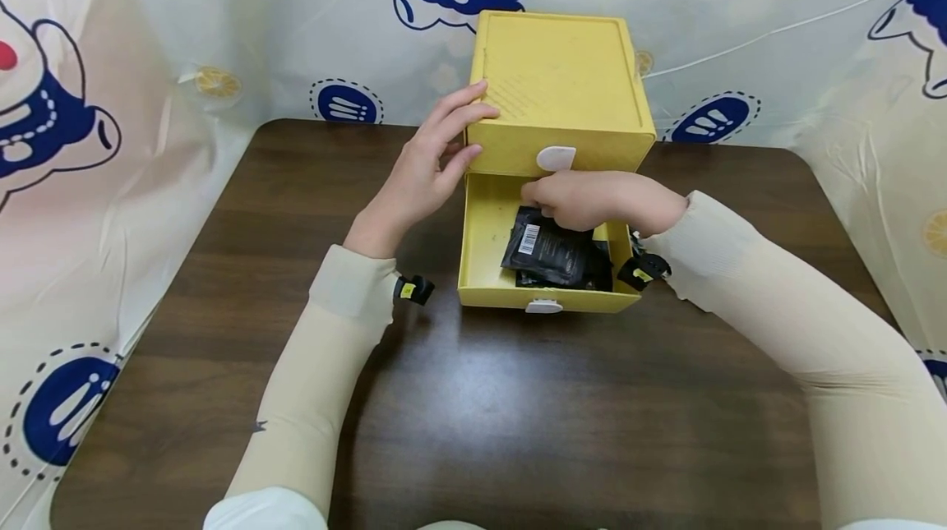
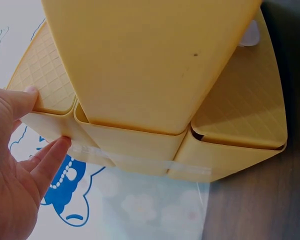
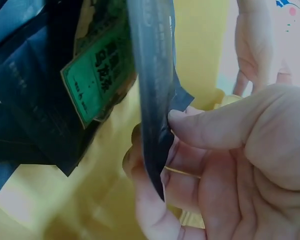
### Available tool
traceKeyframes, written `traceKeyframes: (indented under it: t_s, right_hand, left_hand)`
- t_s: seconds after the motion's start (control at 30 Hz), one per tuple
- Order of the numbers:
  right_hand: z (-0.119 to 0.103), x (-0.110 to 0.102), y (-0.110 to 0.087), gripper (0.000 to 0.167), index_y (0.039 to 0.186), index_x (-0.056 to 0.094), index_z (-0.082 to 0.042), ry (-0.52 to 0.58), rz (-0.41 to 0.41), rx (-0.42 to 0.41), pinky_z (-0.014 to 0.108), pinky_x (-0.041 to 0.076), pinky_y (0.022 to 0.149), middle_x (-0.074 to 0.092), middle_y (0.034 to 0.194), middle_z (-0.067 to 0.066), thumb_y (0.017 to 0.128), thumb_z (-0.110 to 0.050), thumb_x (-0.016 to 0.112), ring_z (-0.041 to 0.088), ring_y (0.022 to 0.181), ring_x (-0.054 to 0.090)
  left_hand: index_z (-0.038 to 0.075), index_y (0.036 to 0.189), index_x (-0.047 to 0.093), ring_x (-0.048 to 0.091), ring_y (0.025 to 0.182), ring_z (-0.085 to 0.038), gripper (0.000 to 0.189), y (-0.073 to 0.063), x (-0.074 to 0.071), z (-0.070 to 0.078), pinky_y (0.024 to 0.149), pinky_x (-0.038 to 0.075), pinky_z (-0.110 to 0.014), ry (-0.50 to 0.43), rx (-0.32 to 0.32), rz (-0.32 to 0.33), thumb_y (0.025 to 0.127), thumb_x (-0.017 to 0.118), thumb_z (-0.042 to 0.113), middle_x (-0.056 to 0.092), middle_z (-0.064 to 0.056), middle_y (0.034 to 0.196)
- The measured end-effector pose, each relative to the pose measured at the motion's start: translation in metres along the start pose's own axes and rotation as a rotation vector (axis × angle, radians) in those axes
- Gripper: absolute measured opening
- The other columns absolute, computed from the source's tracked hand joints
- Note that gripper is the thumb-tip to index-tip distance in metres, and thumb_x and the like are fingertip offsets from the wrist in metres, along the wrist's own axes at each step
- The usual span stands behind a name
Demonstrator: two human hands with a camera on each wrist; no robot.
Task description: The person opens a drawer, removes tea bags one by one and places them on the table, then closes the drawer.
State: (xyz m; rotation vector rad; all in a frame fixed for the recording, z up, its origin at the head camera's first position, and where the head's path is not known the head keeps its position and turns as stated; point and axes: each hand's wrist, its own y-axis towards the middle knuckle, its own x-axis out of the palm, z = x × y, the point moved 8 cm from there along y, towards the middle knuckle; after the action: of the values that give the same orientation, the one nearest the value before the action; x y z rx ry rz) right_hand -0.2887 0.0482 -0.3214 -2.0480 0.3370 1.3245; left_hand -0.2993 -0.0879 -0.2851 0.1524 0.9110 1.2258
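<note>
Nearby: other packets (image 3: 30, 110) beside pinched packet (image 3: 152, 70), yellow drawer walls (image 1: 490, 297) around.

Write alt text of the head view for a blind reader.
A person's right hand pinches a black packet in an open yellow drawer; the left hand touches the yellow cabinet. The cabinet stands on a brown table before a cartoon-printed sheet.
</note>
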Motion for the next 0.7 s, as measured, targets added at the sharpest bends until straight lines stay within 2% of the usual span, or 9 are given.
traceKeyframes:
  t_s: [0.2, 0.43, 0.57, 0.7]
  right_hand:
    - [-0.003, -0.010, -0.019, 0.015, 0.096, 0.054, -0.005, 0.095, 0.088, -0.037, 0.031, 0.041, 0.071, 0.050, 0.082, 0.006, 0.100, 0.003, 0.042, 0.020, 0.076, 0.050]
    - [0.001, -0.030, -0.048, 0.012, 0.099, 0.054, -0.008, 0.137, 0.210, -0.023, 0.035, 0.044, 0.073, 0.057, 0.092, 0.010, 0.101, 0.000, 0.045, 0.023, 0.084, 0.054]
    - [0.011, -0.034, -0.067, 0.012, 0.096, 0.053, -0.007, 0.198, 0.231, -0.011, 0.033, 0.047, 0.069, 0.056, 0.092, 0.009, 0.102, 0.000, 0.045, 0.021, 0.083, 0.054]
    - [0.032, -0.034, -0.085, 0.014, 0.098, 0.056, -0.005, 0.272, 0.252, 0.010, 0.028, 0.051, 0.065, 0.057, 0.093, 0.008, 0.102, 0.001, 0.044, 0.018, 0.082, 0.054]
  left_hand:
    - [0.015, 0.136, 0.058, 0.037, 0.143, -0.004, 0.038, 0.001, 0.000, 0.000, 0.103, 0.052, -0.031, -0.002, 0.000, -0.001, 0.099, 0.057, 0.006, 0.035, 0.007, 0.159]
    - [0.015, 0.136, 0.059, 0.038, 0.143, -0.005, 0.038, 0.001, -0.001, -0.002, 0.103, 0.052, -0.032, 0.003, 0.003, 0.006, 0.099, 0.056, 0.005, 0.034, 0.007, 0.160]
    - [0.014, 0.136, 0.058, 0.038, 0.143, -0.005, 0.038, 0.000, 0.001, -0.002, 0.104, 0.051, -0.032, 0.004, 0.004, 0.004, 0.099, 0.056, 0.005, 0.034, 0.006, 0.160]
    - [0.014, 0.136, 0.058, 0.038, 0.142, -0.005, 0.038, 0.000, 0.001, -0.001, 0.104, 0.052, -0.032, 0.003, 0.010, 0.007, 0.099, 0.056, 0.005, 0.035, 0.006, 0.160]
